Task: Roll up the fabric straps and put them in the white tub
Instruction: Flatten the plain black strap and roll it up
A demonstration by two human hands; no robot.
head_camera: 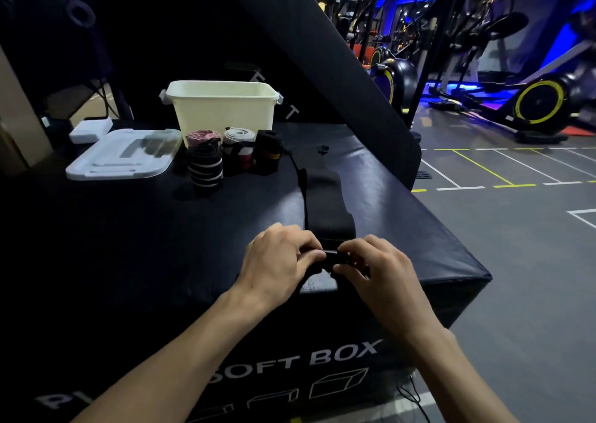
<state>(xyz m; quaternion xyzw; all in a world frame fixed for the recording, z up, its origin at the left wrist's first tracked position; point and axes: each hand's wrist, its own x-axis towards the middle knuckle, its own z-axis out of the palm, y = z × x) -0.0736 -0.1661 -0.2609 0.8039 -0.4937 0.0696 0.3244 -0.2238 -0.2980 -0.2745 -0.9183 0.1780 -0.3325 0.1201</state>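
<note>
On the padded black box point(403, 196), near its front edge: left hand point(277, 261) and right hand point(380, 267) both pinch the near end of a black strap point(325, 203), starting the roll; the rest lies flat, stretching away toward the tub. Four finished rolls point(232, 156) stand just in front of the white tub point(222, 106), none visibly inside. Judged roughly midway: this strap to roll, then all rolls to load.

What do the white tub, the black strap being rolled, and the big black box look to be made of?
The white tub looks like smooth moulded plastic, with a rigid rim and handles. The black strap seems a matte woven fabric, lying limp and creasing. The black box appears to be padded vinyl or leatherette: it has a slight sheen and soft edges.
</note>
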